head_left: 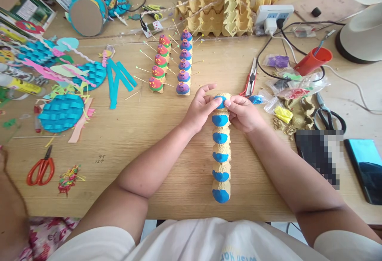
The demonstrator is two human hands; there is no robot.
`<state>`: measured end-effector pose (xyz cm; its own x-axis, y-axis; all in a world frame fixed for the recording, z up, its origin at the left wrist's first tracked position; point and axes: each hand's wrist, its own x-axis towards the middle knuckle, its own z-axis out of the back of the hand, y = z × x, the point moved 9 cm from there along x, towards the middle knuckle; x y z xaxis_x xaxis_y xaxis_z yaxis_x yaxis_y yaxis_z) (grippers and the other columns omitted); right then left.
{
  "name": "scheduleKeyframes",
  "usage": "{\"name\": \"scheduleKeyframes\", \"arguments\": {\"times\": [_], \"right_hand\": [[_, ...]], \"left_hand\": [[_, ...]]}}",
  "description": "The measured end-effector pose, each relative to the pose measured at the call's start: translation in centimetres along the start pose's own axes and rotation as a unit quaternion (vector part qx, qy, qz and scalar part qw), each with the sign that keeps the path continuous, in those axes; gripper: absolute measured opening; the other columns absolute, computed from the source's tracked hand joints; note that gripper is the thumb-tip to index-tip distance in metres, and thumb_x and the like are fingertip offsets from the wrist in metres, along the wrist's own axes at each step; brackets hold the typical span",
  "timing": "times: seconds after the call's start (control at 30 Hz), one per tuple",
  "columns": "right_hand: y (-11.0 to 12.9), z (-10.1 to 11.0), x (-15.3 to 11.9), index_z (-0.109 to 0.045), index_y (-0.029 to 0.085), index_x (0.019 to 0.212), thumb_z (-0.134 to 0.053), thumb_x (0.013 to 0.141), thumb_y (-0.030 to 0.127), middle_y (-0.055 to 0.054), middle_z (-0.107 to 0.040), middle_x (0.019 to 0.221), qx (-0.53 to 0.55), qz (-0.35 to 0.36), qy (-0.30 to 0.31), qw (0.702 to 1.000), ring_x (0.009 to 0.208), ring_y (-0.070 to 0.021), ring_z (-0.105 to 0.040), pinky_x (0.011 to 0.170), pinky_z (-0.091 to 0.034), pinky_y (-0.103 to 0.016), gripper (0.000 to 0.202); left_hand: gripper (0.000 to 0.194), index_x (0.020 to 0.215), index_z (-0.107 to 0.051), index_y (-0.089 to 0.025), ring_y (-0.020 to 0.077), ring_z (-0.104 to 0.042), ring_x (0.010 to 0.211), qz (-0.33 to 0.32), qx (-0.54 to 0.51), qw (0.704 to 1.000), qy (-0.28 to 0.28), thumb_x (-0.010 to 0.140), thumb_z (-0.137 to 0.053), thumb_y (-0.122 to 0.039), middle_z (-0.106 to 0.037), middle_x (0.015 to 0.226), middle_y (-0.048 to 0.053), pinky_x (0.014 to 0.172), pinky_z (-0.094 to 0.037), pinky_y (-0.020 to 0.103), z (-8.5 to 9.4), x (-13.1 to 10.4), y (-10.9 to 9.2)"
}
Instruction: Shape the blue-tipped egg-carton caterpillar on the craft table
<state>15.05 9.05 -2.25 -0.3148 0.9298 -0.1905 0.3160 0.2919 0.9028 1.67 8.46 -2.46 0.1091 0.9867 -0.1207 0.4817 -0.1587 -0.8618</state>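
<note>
A long egg carton strip [221, 148] lies lengthwise in front of me, with a blue clay patch on each bump. My left hand [201, 110] grips its far end from the left, thumb pressed on the farthest blue clay patch [220, 102] and index finger raised. From the right, my right hand [244, 113] pinches the same end, its thumb tip on the edge of that patch; its other fingers are partly hidden behind the strip. Beyond my hands stand a red and green caterpillar [159, 65] and a purple and blue caterpillar [184, 65] with stick feelers.
A red box cutter [251, 78], bagged yellow clay [283, 114] and black scissors [328, 117] are on the right. Egg cartons [215, 8] and a power strip [273, 13] stand behind. Blue woven paper discs [61, 112] and orange scissors [41, 169] lie left, near another person's arm [10, 201].
</note>
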Motion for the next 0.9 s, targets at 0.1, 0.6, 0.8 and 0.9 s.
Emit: {"name": "scheduleKeyframes", "arguments": {"times": [0.1, 0.6, 0.8, 0.9], "right_hand": [[-0.2, 0.0, 0.1, -0.066, 0.023, 0.069, -0.115, 0.053, 0.068, 0.009, -0.048, 0.056, 0.010, -0.003, -0.003, 1.000, 0.049, -0.0073, -0.033, 0.047, -0.024, -0.025, 0.068], [-0.9, -0.8, -0.1, -0.069, 0.024, 0.078, -0.105, 0.066, 0.076, 0.003, -0.058, 0.064, 0.010, -0.058, 0.048, 0.997, 0.057, -0.0134, -0.045, 0.052, -0.039, -0.029, 0.065], [-0.9, -0.7, -0.3, -0.054, 0.026, 0.070, -0.108, 0.065, 0.071, 0.007, -0.042, 0.063, -0.009, -0.061, 0.009, 0.998, 0.058, -0.0112, -0.033, 0.051, -0.030, -0.029, 0.070], [-1.3, -0.5, -0.4, -0.059, 0.025, 0.074, -0.106, 0.068, 0.062, 0.005, -0.050, 0.067, 0.005, -0.078, -0.021, 0.997, 0.060, -0.0127, -0.042, 0.052, -0.035, -0.029, 0.061]], "left_hand": [[0.065, 0.133, -0.068, -0.026, 0.0127, -0.072, 0.074, 0.008, -0.010, 1.000, -0.003, 0.084, -0.106, -0.044, -0.067, 0.074, -0.009, 0.074, -0.056, 0.025, 0.1, 0.1, 0.3], [0.061, 0.142, -0.068, -0.028, 0.0142, -0.078, 0.078, 0.085, -0.060, 0.994, 0.029, 0.092, -0.099, -0.042, -0.079, 0.089, -0.005, 0.077, -0.060, 0.028, 0.4, 0.4, 1.1], [0.068, 0.144, -0.065, -0.028, 0.0138, -0.077, 0.079, 0.072, -0.055, 0.995, 0.047, 0.087, -0.101, -0.038, -0.076, 0.082, -0.008, 0.079, -0.058, 0.027, -0.2, 0.4, 0.8], [0.066, 0.139, -0.065, -0.026, 0.0129, -0.074, 0.078, 0.067, -0.058, 0.995, 0.055, 0.085, -0.102, -0.035, -0.076, 0.081, -0.008, 0.080, -0.057, 0.027, -0.5, 0.2, 0.5]]}}
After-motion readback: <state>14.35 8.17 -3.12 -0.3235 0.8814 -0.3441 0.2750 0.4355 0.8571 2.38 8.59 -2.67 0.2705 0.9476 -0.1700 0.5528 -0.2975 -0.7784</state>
